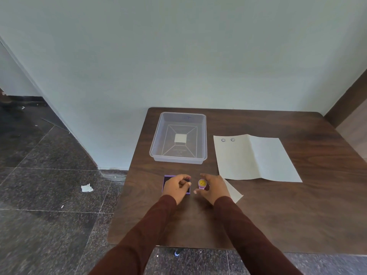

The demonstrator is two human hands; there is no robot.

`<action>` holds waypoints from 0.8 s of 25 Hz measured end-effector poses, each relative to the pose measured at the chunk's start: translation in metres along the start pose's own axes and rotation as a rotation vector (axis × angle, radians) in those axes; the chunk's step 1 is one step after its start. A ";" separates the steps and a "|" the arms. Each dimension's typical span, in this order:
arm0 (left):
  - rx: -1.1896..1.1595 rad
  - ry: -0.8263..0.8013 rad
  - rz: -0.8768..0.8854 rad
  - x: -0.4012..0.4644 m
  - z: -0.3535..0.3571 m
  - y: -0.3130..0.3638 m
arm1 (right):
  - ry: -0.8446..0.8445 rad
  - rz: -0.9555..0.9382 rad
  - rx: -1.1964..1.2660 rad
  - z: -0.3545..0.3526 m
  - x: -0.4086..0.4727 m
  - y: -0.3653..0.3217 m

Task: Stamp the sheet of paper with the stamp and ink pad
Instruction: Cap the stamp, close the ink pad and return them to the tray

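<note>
A person in dark red sleeves is reaching both hands over a dark wood-grain counter (pixel 268 215). The landmark here is the stamp (pixel 202 184), a small purple cylinder with a yellow smiley face on top, standing upright near the counter's front.

The right hand (pixel 215 188) is sitting just right of the stamp, fingers spread and curved loosely around it; whether it is touching the stamp cannot be told, and it is not closed on it. Just left of the stamp, the left hand (pixel 175 187) is resting on the ink pad (pixel 166 180), a purple-framed square with a dark centre, fingers curled down onto it.

Beyond and to the right of the stamp, the sheet of paper (pixel 256 158) is lying flat with a fold crease and two small smiley marks near its far left corner. A second scrap of paper (pixel 234 192) is peeking out from under the right hand. Beyond the stamp, slightly left, a clear plastic tray (pixel 178 158) is sitting.

A pale wall is rising behind the counter. Dark speckled floor tiles are stretching away to the left of it, with a crumpled white scrap (pixel 87 188) lying on them.
</note>
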State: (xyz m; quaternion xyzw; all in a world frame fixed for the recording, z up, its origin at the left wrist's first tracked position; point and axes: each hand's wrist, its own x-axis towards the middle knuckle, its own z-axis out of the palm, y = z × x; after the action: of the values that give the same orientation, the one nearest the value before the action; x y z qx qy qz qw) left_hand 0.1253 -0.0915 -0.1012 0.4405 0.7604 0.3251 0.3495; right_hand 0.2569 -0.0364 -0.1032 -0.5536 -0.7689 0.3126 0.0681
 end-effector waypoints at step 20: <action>-0.043 0.259 -0.108 0.004 -0.030 -0.014 | 0.182 0.249 -0.257 -0.027 -0.019 0.052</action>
State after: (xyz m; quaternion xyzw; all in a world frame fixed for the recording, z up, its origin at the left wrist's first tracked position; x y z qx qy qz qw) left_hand 0.0929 -0.0989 -0.0974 0.3460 0.8145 0.3761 0.2747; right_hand 0.3186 -0.0325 -0.1056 -0.6743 -0.7190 0.1664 0.0269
